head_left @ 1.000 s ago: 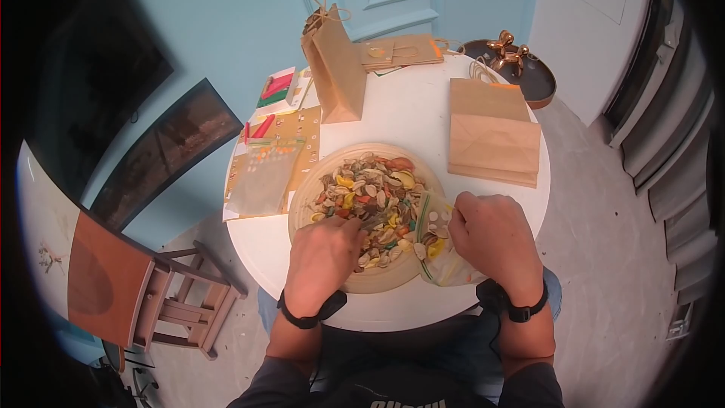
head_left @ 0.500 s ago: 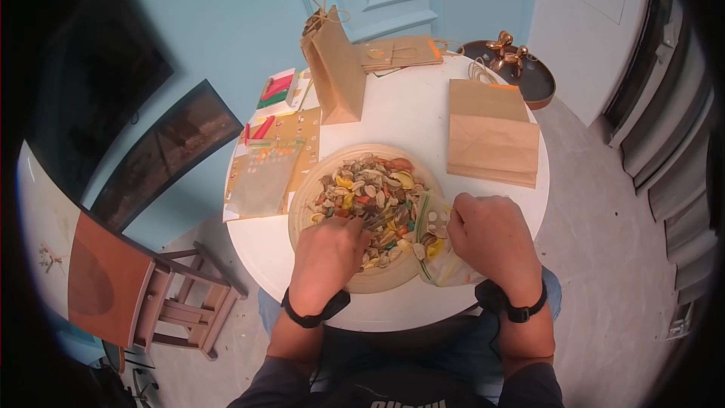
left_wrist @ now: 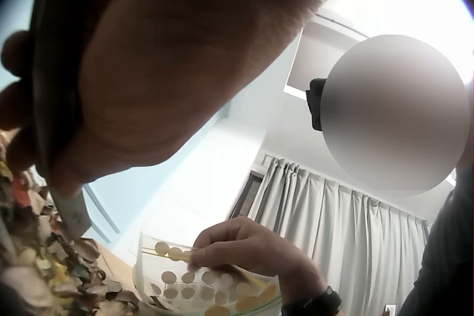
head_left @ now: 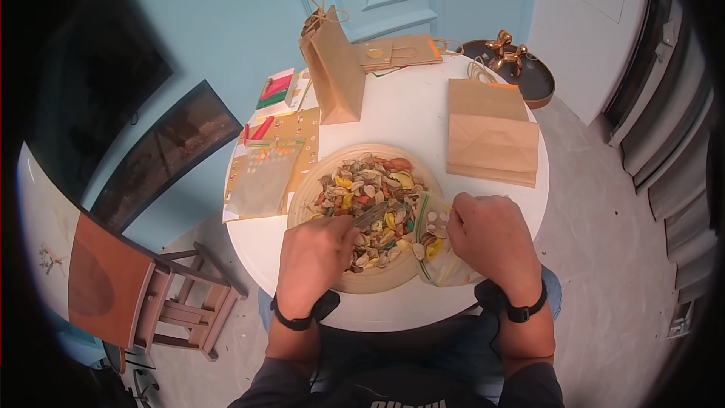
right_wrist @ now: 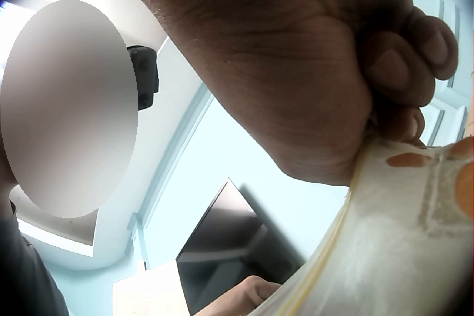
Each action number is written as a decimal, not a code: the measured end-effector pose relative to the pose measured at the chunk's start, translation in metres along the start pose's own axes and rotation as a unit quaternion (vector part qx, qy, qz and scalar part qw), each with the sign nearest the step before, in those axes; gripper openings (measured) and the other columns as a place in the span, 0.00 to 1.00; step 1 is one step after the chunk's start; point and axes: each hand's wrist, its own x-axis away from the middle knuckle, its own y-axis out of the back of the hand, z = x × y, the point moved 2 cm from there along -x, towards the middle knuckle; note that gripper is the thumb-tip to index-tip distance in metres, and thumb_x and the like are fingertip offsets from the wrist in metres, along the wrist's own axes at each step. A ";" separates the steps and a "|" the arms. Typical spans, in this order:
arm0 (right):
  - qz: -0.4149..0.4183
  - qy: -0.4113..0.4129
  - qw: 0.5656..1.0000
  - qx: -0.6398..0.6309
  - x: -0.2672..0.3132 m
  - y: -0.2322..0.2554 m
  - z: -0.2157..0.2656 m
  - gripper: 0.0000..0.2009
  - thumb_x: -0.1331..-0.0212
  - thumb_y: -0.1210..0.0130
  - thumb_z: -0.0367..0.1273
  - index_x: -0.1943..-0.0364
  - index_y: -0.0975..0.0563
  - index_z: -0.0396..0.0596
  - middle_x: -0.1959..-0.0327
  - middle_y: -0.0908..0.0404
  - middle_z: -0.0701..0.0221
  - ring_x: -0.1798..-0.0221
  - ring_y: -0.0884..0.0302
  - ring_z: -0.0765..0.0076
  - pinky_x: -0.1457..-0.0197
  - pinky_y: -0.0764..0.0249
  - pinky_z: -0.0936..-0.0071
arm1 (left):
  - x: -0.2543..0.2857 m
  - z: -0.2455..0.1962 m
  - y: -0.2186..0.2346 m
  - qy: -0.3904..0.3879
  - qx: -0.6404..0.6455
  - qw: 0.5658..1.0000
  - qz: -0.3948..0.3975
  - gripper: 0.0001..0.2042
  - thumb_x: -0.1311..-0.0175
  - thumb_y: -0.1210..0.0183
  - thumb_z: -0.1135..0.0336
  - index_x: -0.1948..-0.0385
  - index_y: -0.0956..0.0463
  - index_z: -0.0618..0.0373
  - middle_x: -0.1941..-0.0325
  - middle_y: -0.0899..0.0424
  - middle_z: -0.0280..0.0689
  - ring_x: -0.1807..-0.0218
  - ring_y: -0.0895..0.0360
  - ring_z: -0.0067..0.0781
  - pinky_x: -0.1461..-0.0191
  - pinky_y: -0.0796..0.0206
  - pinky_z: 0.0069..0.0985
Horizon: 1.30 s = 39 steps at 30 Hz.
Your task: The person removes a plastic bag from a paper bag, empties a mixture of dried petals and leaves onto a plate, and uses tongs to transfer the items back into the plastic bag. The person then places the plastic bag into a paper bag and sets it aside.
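Observation:
A round pale tray (head_left: 302, 181) holds a heap of mixed dried petals and shells or chips (head_left: 362, 181), some yellow, orange and green. My left hand (head_left: 313, 257) grips a long narrow tool (head_left: 371, 215), perhaps tongs, whose far end lies over the heap; its flat tip (left_wrist: 72, 216) shows in the left wrist view. At the tray's right edge my right hand (head_left: 495, 238) pinches the rim of a clear zip bag (head_left: 453, 268) with pale dots. Several pieces lie inside the bag, near its mouth. My right fingertips are hidden in the head view.
A tall brown paper bag (head_left: 337, 75) stands at the back left, and a folded one (head_left: 493, 132) lies at the right. Another dotted zip bag (head_left: 263, 181) rests on cardboard at the left. Flat bags (head_left: 408, 51) lie at the back.
My left hand has drawn back a little to the left with the tool, and more of the tool shows over the heap. My right hand and the zip bag have hardly moved.

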 end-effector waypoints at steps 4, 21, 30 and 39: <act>-0.002 0.001 1.000 -0.001 0.000 0.001 0.000 0.11 0.29 0.35 0.33 0.69 0.17 0.41 0.77 0.14 0.53 0.69 0.11 0.41 0.59 0.15 0.49 | 0.003 -0.002 0.004 -0.019 0.048 0.999 0.007 0.07 0.32 0.24 0.67 0.59 0.09 0.58 0.68 0.10 0.48 0.64 0.11 0.58 0.60 0.20 0.47; -0.001 -0.007 1.000 -0.009 0.000 0.002 0.001 0.10 0.30 0.35 0.32 0.69 0.16 0.41 0.76 0.14 0.52 0.69 0.11 0.41 0.58 0.16 0.48 | 0.008 -0.001 -0.011 0.011 0.008 0.998 0.067 0.17 0.33 0.23 0.60 0.51 0.08 0.62 0.62 0.08 0.50 0.59 0.09 0.58 0.54 0.18 0.48; 0.002 -0.007 1.000 -0.007 -0.002 0.000 0.001 0.10 0.30 0.36 0.32 0.69 0.16 0.41 0.76 0.14 0.52 0.69 0.12 0.40 0.58 0.16 0.48 | 0.007 0.005 -0.014 0.020 -0.029 0.996 0.083 0.12 0.29 0.27 0.60 0.58 0.10 0.61 0.64 0.08 0.49 0.61 0.09 0.57 0.55 0.18 0.49; -0.002 -0.006 1.000 -0.009 -0.002 0.000 0.000 0.10 0.31 0.35 0.32 0.69 0.16 0.41 0.76 0.14 0.53 0.69 0.12 0.41 0.58 0.15 0.49 | 0.005 0.006 -0.014 -0.001 -0.032 0.997 0.073 0.09 0.28 0.29 0.64 0.65 0.13 0.60 0.67 0.09 0.49 0.62 0.09 0.56 0.56 0.18 0.49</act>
